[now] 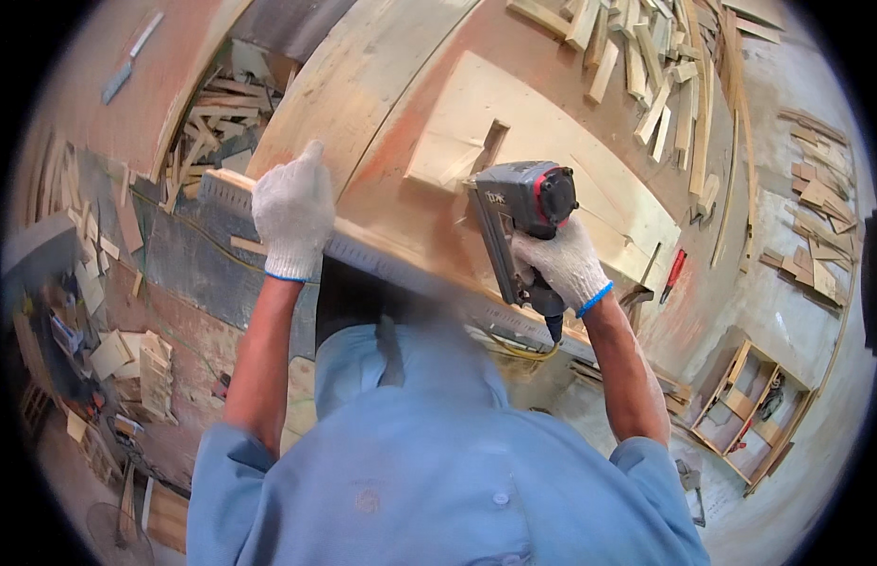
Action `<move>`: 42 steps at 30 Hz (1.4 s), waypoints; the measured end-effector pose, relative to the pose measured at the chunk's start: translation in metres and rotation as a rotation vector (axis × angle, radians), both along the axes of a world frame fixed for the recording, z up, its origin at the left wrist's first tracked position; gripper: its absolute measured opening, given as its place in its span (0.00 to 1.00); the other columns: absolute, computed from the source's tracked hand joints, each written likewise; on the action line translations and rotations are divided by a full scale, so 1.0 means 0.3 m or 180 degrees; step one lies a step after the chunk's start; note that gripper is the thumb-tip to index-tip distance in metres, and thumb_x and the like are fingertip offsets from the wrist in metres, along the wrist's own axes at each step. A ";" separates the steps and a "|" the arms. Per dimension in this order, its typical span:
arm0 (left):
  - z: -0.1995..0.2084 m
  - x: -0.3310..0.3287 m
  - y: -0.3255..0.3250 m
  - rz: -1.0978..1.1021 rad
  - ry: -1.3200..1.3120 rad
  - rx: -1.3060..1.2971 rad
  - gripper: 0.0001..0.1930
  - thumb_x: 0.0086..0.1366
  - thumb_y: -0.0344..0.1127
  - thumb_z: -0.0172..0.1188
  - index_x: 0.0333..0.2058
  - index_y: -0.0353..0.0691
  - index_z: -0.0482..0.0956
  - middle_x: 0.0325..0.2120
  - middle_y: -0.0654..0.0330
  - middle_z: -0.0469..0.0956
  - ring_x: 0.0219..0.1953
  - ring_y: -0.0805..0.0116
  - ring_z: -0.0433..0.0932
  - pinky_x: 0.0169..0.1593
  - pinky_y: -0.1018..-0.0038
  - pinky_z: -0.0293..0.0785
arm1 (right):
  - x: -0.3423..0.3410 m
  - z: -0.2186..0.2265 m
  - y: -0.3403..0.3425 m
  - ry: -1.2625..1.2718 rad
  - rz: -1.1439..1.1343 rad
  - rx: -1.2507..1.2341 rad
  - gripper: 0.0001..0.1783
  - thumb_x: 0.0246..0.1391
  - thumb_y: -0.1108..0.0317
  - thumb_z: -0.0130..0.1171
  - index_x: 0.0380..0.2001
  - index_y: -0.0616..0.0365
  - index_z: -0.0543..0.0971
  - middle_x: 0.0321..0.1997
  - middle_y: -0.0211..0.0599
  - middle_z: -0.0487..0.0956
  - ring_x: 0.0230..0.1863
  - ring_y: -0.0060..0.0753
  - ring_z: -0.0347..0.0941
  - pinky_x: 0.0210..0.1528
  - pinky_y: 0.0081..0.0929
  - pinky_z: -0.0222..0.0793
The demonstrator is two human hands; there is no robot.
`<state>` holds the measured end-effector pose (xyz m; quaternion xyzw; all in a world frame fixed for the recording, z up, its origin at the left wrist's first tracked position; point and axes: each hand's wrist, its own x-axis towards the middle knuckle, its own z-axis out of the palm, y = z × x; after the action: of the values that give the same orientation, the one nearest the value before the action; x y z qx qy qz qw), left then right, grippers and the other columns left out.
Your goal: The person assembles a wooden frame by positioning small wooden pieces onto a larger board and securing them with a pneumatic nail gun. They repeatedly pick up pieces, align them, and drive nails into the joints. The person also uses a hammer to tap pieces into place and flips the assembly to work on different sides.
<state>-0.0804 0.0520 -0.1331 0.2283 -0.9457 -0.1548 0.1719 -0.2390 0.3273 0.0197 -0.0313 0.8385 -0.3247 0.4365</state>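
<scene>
My right hand [566, 264], in a white knitted glove with a blue cuff, is wrapped round the handle of a black and grey nail gun [520, 196]. The gun lies over a pale plywood panel [561, 141] that has a slot cut through it. A yellow air hose [523, 352] runs from near the gun's lower end. My left hand [293, 213], gloved too, is at the near edge of the worktable, by a long pale board [339, 99]. Its fingers are curled, with one fingertip poking up; whatever they might hold is hidden.
Wood strips [646, 61] are heaped on the table's far right. A red-handled tool [674, 274] lies beside the panel. Offcuts [217, 118] fill a gap at the left. On the right floor are a wooden frame [738, 401] and stacked wood pieces [820, 203].
</scene>
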 end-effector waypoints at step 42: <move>-0.142 -0.546 0.274 -0.0299 0.0344 0.0365 0.29 0.73 0.44 0.58 0.69 0.39 0.69 0.65 0.42 0.73 0.67 0.39 0.70 0.71 0.48 0.64 | -0.028 -0.005 0.128 0.0203 0.0210 0.0364 0.12 0.55 0.67 0.67 0.41 0.61 0.84 0.26 0.35 0.84 0.29 0.26 0.82 0.35 0.32 0.79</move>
<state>-0.2442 0.1342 -0.1757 0.1844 -0.9343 -0.2287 0.2018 -0.2476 0.3658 0.0182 -0.0442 0.8676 -0.2605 0.4212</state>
